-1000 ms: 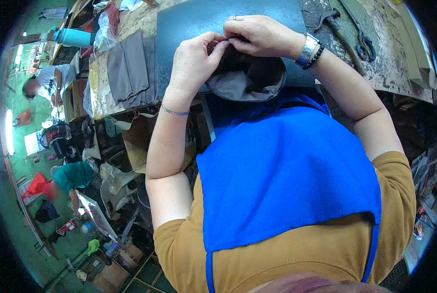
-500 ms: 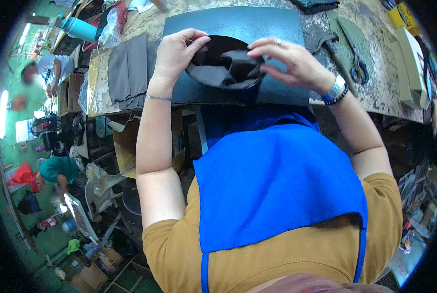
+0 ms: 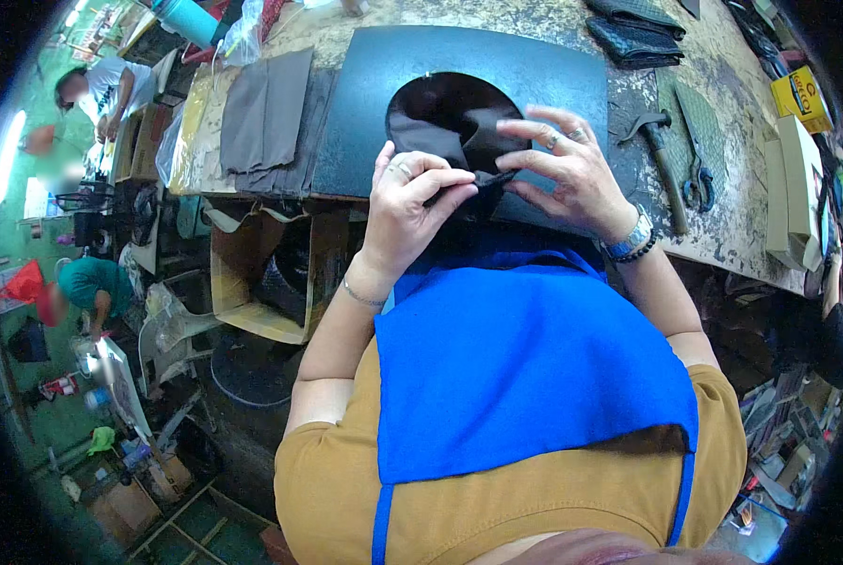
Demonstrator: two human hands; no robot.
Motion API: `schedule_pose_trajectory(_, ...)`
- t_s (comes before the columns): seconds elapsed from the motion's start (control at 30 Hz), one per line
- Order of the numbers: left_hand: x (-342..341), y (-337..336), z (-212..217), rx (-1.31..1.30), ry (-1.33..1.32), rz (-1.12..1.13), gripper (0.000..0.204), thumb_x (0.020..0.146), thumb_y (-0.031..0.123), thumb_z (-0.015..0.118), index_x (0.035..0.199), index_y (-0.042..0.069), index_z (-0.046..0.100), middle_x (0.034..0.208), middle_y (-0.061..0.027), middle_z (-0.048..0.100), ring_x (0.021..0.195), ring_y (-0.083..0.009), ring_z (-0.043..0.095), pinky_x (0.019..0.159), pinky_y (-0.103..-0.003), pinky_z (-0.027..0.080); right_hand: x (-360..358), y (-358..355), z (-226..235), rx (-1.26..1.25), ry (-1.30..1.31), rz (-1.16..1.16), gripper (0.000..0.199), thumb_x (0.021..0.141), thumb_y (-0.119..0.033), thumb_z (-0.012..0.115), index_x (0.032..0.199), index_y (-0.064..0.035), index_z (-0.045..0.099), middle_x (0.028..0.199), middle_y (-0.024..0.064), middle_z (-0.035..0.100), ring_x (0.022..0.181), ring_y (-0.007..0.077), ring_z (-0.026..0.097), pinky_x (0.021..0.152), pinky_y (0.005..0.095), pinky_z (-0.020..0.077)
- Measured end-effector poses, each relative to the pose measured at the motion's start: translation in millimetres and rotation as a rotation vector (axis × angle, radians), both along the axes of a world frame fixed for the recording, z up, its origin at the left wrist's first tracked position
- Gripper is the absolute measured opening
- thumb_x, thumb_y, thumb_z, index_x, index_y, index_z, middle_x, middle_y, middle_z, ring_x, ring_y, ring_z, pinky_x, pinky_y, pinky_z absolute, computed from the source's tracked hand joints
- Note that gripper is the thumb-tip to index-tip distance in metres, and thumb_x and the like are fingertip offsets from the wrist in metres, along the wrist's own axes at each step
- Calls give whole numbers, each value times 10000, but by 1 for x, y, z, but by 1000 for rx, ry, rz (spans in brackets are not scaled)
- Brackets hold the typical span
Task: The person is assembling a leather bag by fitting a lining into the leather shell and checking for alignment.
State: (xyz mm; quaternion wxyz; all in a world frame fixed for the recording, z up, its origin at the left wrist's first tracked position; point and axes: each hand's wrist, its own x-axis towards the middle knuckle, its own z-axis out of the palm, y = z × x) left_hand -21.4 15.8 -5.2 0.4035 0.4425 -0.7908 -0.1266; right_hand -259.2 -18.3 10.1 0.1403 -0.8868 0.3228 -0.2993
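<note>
A dark, open-topped pouch-like piece [image 3: 421, 139] with a round black rim and loose dark brown lining stands at the near edge of a black board [image 3: 553, 71]. My left hand [image 3: 412, 193] is closed in a pinch on its near rim, thumb and forefinger on the folded edge. Close beside it, my right hand [image 3: 567, 169] takes the same rim between thumb and a finger, while the upper fingers stay raised and spread. The lower part of the piece is hidden below the hands and in shadow.
Flat dark brown pieces [image 3: 271, 118] lie left of the board. To the right are a hammer [image 3: 662, 169] and scissors [image 3: 697, 160]. Folded black quilted pieces [image 3: 633, 33] lie at the back. An open cardboard box [image 3: 252, 325] stands below the bench; people work at far left.
My left hand has moved from the far left rim to the near rim. My right hand has come down to the rim beside it. The view has shifted slightly.
</note>
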Motion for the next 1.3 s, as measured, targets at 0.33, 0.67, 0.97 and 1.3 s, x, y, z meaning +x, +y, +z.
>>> schedule_pose_trajectory(0.33, 2, -2, -11, -110, -87, -21, 190, 707, 233, 808, 862, 179, 712, 838, 42, 661, 826, -136, 638, 1074, -534, 261, 9, 1, -24, -56, -53, 44, 280, 773, -196, 757, 1041, -223, 677, 947, -46, 655, 992, 165, 603, 1117, 584, 236)
schedule_pose_trajectory(0.67, -4, -6, -7, -73, -236, -9, 147, 784, 282, 735, 862, 170, 682, 852, 41, 663, 845, -155, 637, 1076, -575, 220, 11, -1, -24, 36, 6, 33, 161, 845, -223, 687, 991, -164, 656, 902, -3, 623, 974, 221, 575, 1094, 610, 252)
schedule_pose_trajectory(0.97, -7, -1, -7, -67, -297, 15, 110, 812, 298, 715, 892, 225, 697, 1042, 27, 626, 1128, -210, 538, 1095, -611, 109, 14, -2, -20, 194, -87, 151, 124, 847, -116, 650, 943, -60, 594, 861, 99, 582, 846, 300, 539, 783, 385, 443)
schedule_pose_trajectory(1.3, 11, -27, -27, 1011, 1518, -632, 1012, 818, 639, 614, 1519, 155, 66, 1505, -125, 286, 1352, -285, 371, 1069, -473, 372, 0, 11, 5, 243, -692, 341, 104, 828, -36, 579, 928, -32, 553, 877, 83, 539, 754, 207, 496, 712, 321, 414)
